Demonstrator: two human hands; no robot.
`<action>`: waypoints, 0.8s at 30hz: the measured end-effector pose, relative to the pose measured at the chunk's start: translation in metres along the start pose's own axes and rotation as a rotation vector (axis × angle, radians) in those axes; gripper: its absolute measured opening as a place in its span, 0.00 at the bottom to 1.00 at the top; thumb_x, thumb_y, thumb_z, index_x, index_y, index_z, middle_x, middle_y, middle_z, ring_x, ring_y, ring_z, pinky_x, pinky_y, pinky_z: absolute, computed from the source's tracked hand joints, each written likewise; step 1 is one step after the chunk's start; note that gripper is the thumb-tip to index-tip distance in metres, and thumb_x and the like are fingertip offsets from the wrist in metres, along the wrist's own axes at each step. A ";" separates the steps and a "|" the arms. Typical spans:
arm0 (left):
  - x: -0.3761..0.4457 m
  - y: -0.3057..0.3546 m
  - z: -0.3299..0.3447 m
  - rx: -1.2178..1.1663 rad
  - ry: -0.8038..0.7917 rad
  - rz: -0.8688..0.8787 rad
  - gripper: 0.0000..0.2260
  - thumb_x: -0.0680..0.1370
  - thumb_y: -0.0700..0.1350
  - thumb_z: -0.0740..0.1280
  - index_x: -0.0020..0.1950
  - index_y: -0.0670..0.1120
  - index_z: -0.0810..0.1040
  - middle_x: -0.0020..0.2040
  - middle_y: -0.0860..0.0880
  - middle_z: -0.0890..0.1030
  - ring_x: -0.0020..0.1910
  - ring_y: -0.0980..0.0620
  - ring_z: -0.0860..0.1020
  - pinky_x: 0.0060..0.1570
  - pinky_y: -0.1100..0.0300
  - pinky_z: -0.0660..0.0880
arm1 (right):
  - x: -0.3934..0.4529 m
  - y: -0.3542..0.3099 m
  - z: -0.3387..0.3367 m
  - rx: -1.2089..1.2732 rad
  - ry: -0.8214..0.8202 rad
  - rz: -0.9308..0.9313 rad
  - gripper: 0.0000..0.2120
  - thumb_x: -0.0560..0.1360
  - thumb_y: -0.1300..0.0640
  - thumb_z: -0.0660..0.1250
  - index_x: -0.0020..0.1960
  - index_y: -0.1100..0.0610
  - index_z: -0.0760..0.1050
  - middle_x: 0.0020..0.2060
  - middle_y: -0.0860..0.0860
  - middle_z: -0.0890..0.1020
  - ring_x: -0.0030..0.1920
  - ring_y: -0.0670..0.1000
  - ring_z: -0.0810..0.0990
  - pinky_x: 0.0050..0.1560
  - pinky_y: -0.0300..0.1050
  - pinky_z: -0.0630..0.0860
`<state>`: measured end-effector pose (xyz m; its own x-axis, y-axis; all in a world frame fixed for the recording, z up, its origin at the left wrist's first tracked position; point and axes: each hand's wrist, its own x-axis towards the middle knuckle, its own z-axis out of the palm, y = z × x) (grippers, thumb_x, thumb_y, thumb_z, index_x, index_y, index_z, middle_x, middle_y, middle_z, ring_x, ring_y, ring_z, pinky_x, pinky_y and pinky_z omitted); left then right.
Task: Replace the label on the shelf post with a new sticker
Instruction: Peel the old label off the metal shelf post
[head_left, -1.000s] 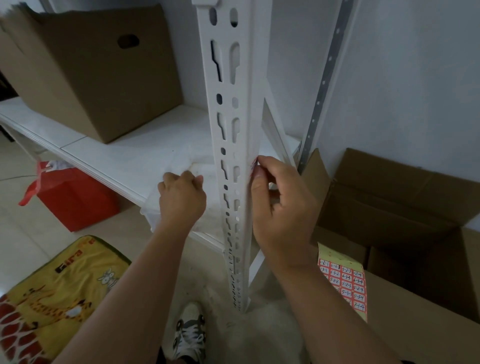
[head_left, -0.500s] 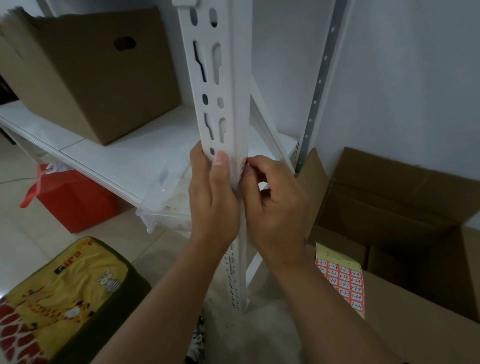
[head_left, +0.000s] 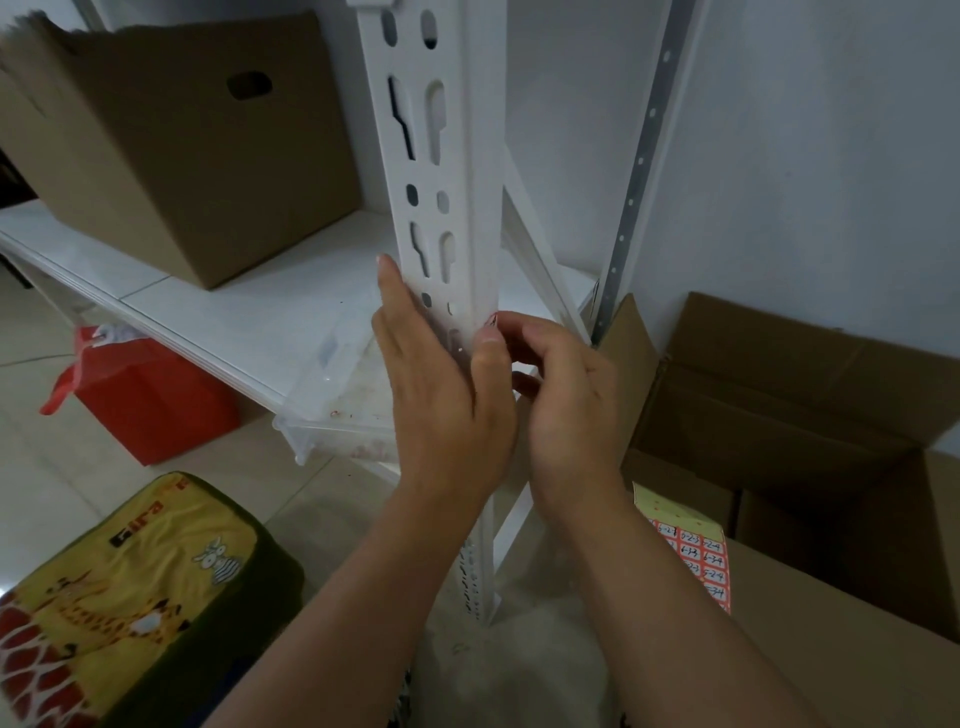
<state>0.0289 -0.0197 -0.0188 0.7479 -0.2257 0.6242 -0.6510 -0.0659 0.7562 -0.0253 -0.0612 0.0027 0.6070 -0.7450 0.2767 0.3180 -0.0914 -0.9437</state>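
Up from the two hands rises the white shelf post, slotted along its face. Left of the grip a brown cardboard box sits on the shelf board. Right and below lies a sticker sheet. The left hand wraps the post, fingers straight, thumb pressing its edge. The right hand pinches a small reddish label at that edge.
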 end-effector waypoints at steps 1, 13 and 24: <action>0.000 0.000 0.002 0.034 0.008 0.009 0.32 0.79 0.44 0.59 0.79 0.43 0.45 0.64 0.54 0.61 0.57 0.69 0.65 0.52 0.78 0.66 | 0.000 0.000 -0.001 0.002 -0.007 0.013 0.20 0.80 0.58 0.57 0.36 0.44 0.81 0.36 0.40 0.84 0.44 0.41 0.81 0.41 0.32 0.77; 0.003 0.003 0.011 -0.018 0.065 -0.004 0.31 0.77 0.50 0.54 0.78 0.55 0.43 0.64 0.51 0.63 0.55 0.46 0.72 0.44 0.49 0.80 | -0.003 0.002 -0.009 0.026 -0.057 0.071 0.19 0.81 0.56 0.54 0.42 0.45 0.81 0.40 0.40 0.84 0.47 0.41 0.82 0.43 0.33 0.77; 0.001 0.003 0.017 0.064 0.093 0.011 0.32 0.78 0.42 0.56 0.78 0.43 0.44 0.64 0.51 0.61 0.56 0.61 0.65 0.52 0.78 0.64 | -0.001 0.006 -0.013 0.055 -0.063 0.127 0.19 0.80 0.54 0.53 0.44 0.48 0.83 0.43 0.44 0.85 0.49 0.45 0.82 0.51 0.42 0.77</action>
<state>0.0259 -0.0367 -0.0195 0.7477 -0.1362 0.6499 -0.6637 -0.1261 0.7372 -0.0337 -0.0699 -0.0056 0.6888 -0.7053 0.1679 0.2743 0.0390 -0.9609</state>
